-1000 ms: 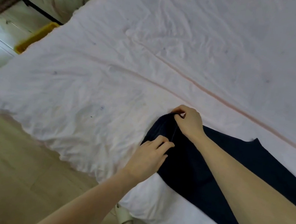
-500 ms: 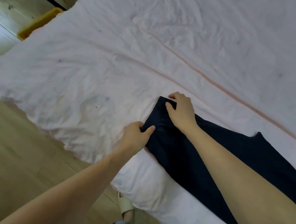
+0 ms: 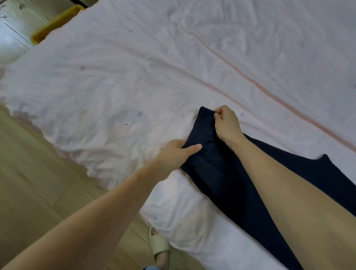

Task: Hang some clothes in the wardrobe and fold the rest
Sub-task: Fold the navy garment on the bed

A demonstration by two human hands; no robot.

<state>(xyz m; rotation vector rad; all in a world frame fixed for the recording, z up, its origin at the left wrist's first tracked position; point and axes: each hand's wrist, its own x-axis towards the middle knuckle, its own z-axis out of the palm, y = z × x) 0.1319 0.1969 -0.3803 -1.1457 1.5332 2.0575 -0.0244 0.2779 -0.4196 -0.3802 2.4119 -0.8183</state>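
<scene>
Head view, both hands point(image 3: 176, 154) point(image 3: 226, 124) gripping dark garment point(image 3: 223, 179)

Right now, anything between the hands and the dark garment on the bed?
Nothing visible. The left hand grips the dark garment at its near end corner, the right hand pinches the far corner. The garment lies on the white sheet.

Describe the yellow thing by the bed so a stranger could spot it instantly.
Start at the wide bed under its wrinkled white sheet and follow it to the far left corner. There a yellow plastic bin sits on the pale wooden floor, half hidden by the sheet: the only bright yellow thing in sight.
</scene>
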